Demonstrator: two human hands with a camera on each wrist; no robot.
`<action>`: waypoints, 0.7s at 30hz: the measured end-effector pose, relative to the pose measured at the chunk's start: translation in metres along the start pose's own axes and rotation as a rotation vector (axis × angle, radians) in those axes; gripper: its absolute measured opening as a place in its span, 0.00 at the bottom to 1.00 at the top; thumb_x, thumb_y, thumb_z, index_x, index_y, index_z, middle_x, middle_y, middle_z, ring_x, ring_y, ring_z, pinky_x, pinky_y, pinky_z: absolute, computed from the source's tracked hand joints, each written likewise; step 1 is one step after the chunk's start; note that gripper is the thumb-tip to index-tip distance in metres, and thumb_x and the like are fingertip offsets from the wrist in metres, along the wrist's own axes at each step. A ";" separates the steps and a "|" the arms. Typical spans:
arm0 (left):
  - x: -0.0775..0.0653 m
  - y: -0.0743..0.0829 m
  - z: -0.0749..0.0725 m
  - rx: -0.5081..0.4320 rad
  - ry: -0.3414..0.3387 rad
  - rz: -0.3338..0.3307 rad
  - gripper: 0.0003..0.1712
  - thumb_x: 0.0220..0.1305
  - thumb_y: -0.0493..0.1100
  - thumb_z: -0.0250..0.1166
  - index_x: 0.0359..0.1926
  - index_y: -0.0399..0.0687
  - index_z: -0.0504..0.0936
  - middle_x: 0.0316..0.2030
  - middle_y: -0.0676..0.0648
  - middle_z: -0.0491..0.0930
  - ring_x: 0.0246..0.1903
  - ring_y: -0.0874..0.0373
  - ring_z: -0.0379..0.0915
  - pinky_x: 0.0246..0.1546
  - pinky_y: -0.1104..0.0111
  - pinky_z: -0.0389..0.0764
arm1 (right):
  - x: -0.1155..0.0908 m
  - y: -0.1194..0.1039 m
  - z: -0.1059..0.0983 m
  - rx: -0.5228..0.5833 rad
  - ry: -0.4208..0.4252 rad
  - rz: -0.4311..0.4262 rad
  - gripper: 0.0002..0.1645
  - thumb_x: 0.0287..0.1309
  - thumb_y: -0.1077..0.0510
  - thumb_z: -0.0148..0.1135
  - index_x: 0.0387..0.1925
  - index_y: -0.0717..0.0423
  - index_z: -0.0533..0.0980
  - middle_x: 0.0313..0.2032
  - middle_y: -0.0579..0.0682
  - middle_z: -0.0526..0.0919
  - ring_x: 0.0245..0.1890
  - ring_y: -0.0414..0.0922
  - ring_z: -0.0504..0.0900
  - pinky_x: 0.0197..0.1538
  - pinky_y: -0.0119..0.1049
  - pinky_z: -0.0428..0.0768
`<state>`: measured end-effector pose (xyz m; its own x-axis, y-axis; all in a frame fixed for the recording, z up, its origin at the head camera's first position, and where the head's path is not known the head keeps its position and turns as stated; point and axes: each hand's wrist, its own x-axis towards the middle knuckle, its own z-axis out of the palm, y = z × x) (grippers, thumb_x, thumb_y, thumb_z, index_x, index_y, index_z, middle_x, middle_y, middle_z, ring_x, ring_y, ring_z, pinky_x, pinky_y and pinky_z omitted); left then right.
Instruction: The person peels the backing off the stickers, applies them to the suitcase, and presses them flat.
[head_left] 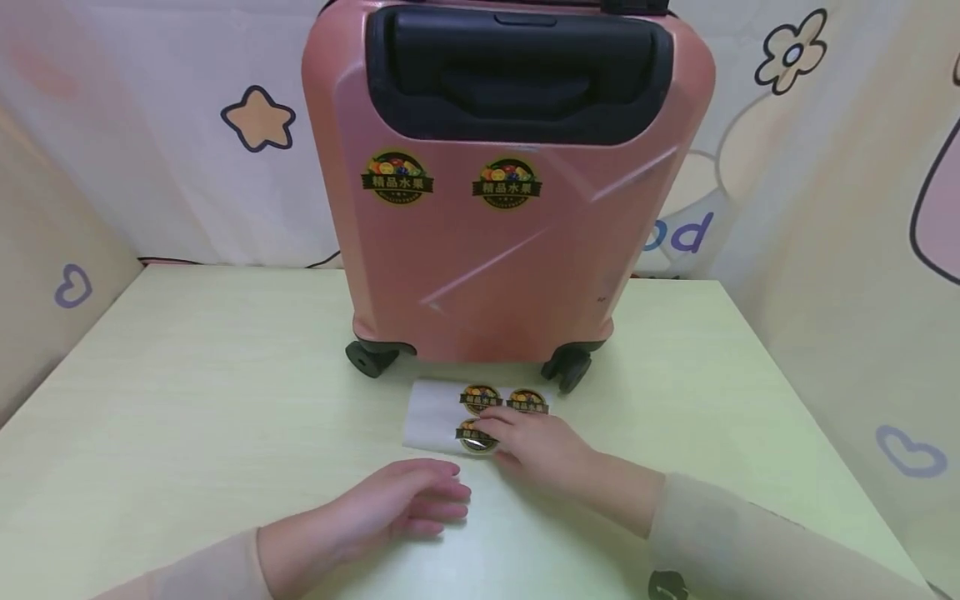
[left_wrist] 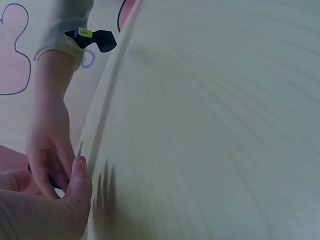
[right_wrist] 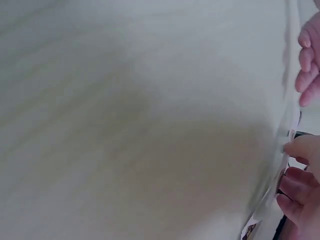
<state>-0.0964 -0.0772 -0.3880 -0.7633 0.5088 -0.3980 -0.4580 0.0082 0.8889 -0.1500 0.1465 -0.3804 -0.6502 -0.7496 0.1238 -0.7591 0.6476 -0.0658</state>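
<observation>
Two round fruit labels, the left one (head_left: 397, 177) and the right one (head_left: 507, 183), both reading 精品水果, are carried side by side on the pink suitcase (head_left: 480, 292), which is stood near the middle of the far edge of the tabletop (head_left: 225, 375); the smaller print below is too fine to be read. Just in front of its wheels (head_left: 570, 367), between the tabletop's left and right edges, a white sheet (head_left: 431, 417) is laid, on which three matching stickers (head_left: 481, 398) can be seen, the nearest (head_left: 471, 435) partly covered by fingers. The right hand (head_left: 543, 450) is extended from the right, its bent fingers touching that sticker; whether it is pinched cannot be told. The left hand (head_left: 405, 500) is held near the sheet's near edge, thumb uppermost, fingers loosely apart, with nothing grasped. On the backdrop (head_left: 187, 167), purple letters "od" (head_left: 686, 233) are partly hidden by the suitcase.
</observation>
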 end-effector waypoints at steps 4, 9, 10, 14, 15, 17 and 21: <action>0.003 0.001 0.005 -0.040 0.023 0.020 0.33 0.68 0.49 0.52 0.63 0.29 0.59 0.53 0.36 0.75 0.50 0.48 0.76 0.44 0.63 0.78 | 0.002 0.001 -0.006 0.075 0.077 0.029 0.23 0.53 0.60 0.65 0.53 0.54 0.75 0.51 0.49 0.78 0.44 0.46 0.80 0.36 0.40 0.80; 0.014 0.005 0.012 -0.124 0.128 0.076 0.31 0.68 0.44 0.53 0.64 0.28 0.57 0.54 0.36 0.73 0.48 0.52 0.77 0.40 0.68 0.78 | 0.003 0.002 -0.013 0.166 0.151 0.050 0.21 0.54 0.59 0.64 0.52 0.55 0.75 0.49 0.50 0.79 0.47 0.46 0.79 0.45 0.41 0.78; 0.017 0.006 0.014 -0.137 0.155 0.091 0.30 0.68 0.44 0.53 0.64 0.29 0.58 0.53 0.37 0.74 0.47 0.53 0.77 0.39 0.69 0.79 | 0.003 0.002 -0.014 0.180 0.164 0.048 0.21 0.54 0.59 0.64 0.52 0.55 0.76 0.49 0.50 0.79 0.47 0.46 0.79 0.45 0.41 0.78; 0.027 0.010 0.017 -0.167 0.229 0.151 0.22 0.69 0.42 0.53 0.57 0.29 0.67 0.46 0.43 0.78 0.42 0.57 0.79 0.38 0.70 0.78 | 0.002 0.001 -0.016 0.226 0.188 0.047 0.22 0.54 0.59 0.64 0.52 0.57 0.75 0.49 0.52 0.79 0.43 0.44 0.80 0.43 0.38 0.78; 0.029 0.011 0.018 -0.171 0.237 0.162 0.20 0.69 0.41 0.54 0.55 0.30 0.70 0.44 0.45 0.79 0.41 0.58 0.79 0.38 0.70 0.78 | 0.002 0.001 -0.017 0.234 0.188 0.052 0.22 0.54 0.60 0.64 0.52 0.57 0.75 0.49 0.51 0.79 0.41 0.43 0.80 0.41 0.37 0.78; 0.031 0.012 0.019 -0.182 0.247 0.177 0.16 0.68 0.40 0.54 0.50 0.32 0.73 0.40 0.48 0.80 0.39 0.59 0.79 0.37 0.70 0.78 | 0.001 0.000 -0.018 0.251 0.180 0.059 0.23 0.54 0.59 0.64 0.54 0.57 0.75 0.50 0.52 0.79 0.38 0.42 0.80 0.39 0.35 0.77; 0.033 0.013 0.021 -0.197 0.276 0.198 0.11 0.67 0.39 0.56 0.45 0.35 0.76 0.36 0.50 0.81 0.36 0.61 0.79 0.36 0.70 0.77 | 0.002 -0.001 -0.020 0.270 0.170 0.062 0.25 0.55 0.58 0.64 0.56 0.56 0.73 0.51 0.52 0.78 0.43 0.44 0.80 0.44 0.38 0.78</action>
<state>-0.1180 -0.0419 -0.3844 -0.9272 0.2328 -0.2934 -0.3480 -0.2459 0.9047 -0.1499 0.1473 -0.3602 -0.6986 -0.6613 0.2731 -0.7134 0.6150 -0.3358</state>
